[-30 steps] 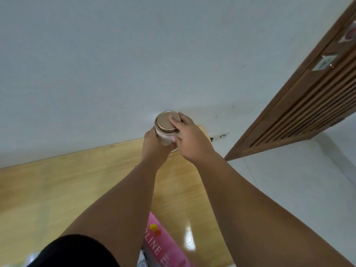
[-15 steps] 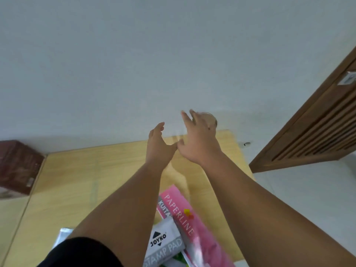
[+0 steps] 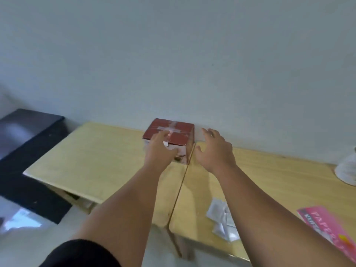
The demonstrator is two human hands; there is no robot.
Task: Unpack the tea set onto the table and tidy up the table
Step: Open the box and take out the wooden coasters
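Red taped cardboard box (image 3: pixel 169 134) sits on the wooden table (image 3: pixel 92 160) by the wall; left hand (image 3: pixel 160 149) touches its front, fingers spread; right hand (image 3: pixel 214 150) spreads wide beside it.

A taped red box (image 3: pixel 170 136) stands at the far edge of the wooden tabletop (image 3: pixel 100 160), against the wall. The left hand (image 3: pixel 160 149) overlaps its near face, fingers spread; the right hand (image 3: pixel 213 149) hovers spread just beside its right side. A pink packet (image 3: pixel 325 226) lies at the right edge.

One red box (image 3: pixel 169 134), two tables (image 3: pixel 92 160), two hands (image 3: pixel 159 151), one pink pad (image 3: pixel 327 226)
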